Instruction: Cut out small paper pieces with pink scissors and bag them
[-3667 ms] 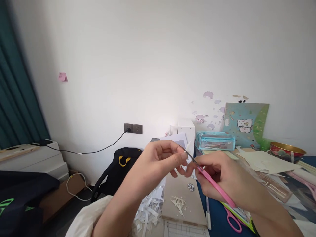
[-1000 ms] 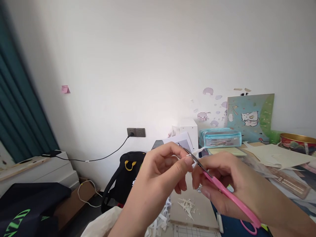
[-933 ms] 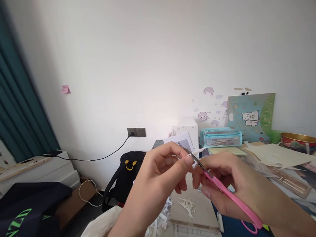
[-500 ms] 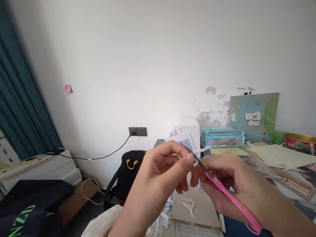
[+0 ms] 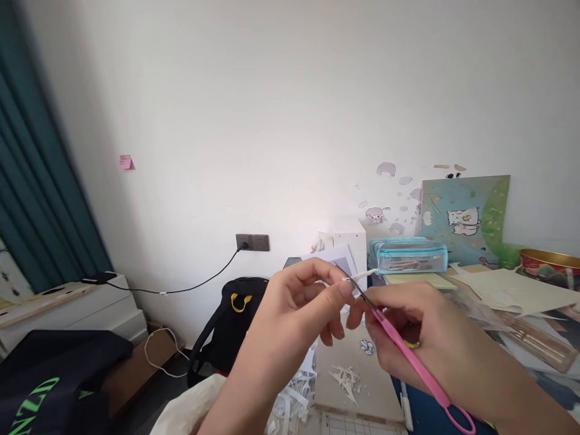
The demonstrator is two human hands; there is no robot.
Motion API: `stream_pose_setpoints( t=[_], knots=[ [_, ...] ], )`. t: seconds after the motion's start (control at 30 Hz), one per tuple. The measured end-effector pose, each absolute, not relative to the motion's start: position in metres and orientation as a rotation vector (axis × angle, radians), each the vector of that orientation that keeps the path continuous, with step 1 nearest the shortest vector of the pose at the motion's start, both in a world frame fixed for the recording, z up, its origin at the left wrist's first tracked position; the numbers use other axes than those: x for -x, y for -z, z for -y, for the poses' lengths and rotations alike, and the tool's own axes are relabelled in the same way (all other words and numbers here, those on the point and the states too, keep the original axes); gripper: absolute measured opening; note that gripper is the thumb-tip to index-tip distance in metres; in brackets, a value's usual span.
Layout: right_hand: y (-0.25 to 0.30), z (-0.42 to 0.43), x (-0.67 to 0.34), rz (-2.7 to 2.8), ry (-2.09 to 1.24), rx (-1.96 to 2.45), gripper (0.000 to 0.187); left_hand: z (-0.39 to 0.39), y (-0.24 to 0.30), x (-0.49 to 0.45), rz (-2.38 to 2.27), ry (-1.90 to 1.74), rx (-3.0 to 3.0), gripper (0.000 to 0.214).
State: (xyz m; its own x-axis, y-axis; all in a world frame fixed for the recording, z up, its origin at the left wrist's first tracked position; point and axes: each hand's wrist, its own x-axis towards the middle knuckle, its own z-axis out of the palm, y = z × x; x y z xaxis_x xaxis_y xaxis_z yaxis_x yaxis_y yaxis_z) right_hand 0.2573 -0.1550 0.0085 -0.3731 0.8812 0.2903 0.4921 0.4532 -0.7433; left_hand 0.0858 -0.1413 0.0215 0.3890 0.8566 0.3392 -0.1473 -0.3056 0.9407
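Between its thumb and index finger, my left hand (image 5: 301, 308) pinches a small strip of white paper (image 5: 364, 275), whose thin end sticks out to the right. My right hand (image 5: 412, 332) grips a pair of scissors with pink handles (image 5: 414, 359). The metal blades point up and left and lie against the paper at my left fingertips; how far apart they are is hard to tell. Below both hands, a heap of tiny cream paper scraps (image 5: 347, 383) lies on a beige board (image 5: 376, 393). White paper strips (image 5: 294, 396) are piled to the board's left.
A clear blue-edged pencil case (image 5: 410, 257) stands behind my right hand, near a picture board (image 5: 466, 220) against the wall. Loose paper sheets (image 5: 516, 287) and a round tin (image 5: 548, 266) are at right. A black backpack (image 5: 233, 326) stands to the left.
The scissors have turned slightly, their handle loop swinging lower and more into view. My right hand has shifted a little left. My left hand keeps its pinch on the paper.
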Motion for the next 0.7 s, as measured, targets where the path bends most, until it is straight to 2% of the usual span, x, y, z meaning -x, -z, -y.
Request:
stream_pose_setpoints(
  t=[0.17, 0.43, 0.7],
  knots=[
    [-0.0097, 0.1547, -0.2571, 2.042, -0.597, 1.169, 0.024, 0.1378, -0.0184, -0.0877, -0.646, -1.174, -1.52, 0.016],
    [-0.0052, 0.1543, -0.2617, 2.03, -0.783, 1.106, 0.02, 0.1394, -0.0207, -0.085, -0.633, -1.173, -1.533, 0.016],
    [-0.0031, 0.1505, -0.2649, 2.026, -0.821, 1.149, 0.032, 0.1392, -0.0224, -0.0813, -0.648, -1.143, -1.526, 0.015]
  ],
)
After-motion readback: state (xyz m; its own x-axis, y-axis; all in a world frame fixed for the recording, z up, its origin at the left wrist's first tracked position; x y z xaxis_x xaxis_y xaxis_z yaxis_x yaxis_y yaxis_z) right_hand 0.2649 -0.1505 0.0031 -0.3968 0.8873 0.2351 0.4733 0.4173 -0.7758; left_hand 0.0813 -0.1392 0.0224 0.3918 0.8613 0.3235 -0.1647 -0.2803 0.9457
